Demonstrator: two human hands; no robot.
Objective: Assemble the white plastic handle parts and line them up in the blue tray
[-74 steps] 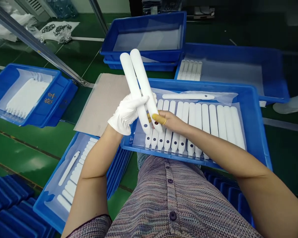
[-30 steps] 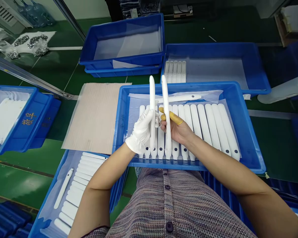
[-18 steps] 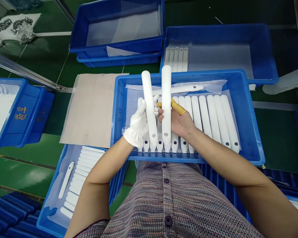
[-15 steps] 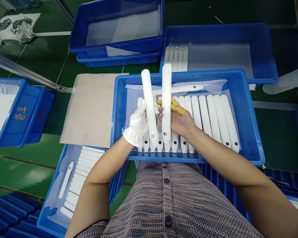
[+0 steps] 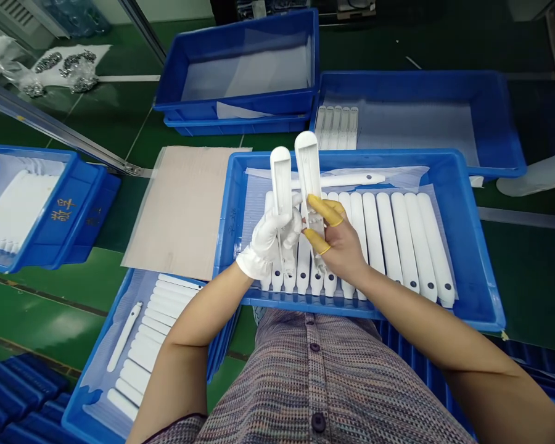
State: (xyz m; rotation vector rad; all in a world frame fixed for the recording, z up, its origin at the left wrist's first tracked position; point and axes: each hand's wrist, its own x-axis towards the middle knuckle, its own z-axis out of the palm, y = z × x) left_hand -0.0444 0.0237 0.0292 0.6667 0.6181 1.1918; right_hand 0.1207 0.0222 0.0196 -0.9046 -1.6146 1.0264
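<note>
Forearms (image 5: 411, 308) slant inward from the lower corners, bringing the two hands close together above the left part of the near blue tray (image 5: 483, 277). The left hand (image 5: 272, 237), in a white glove (image 5: 254, 262), curls around the lower part of a long hollow white piece (image 5: 281, 179), its fingers bent and closed on it. The right hand (image 5: 337, 243) comes in from the other side, its thumb and forefinger, in yellow finger covers (image 5: 317, 241), pinching a second hollow white piece (image 5: 308, 163); the rest of its fingers are mostly hidden, so their placing I cannot tell. Both pieces are lifted clear, hollow faces toward the camera and rounded ends pointing away. The left one looks nearly straight; the second tips its rounded end slightly leftward. Beneath them lies a row of white pieces (image 5: 391, 240), backs up. Another white piece (image 5: 351, 180) lies crosswise behind the row. A cardboard sheet (image 5: 180, 209) sits just left of the tray.
</note>
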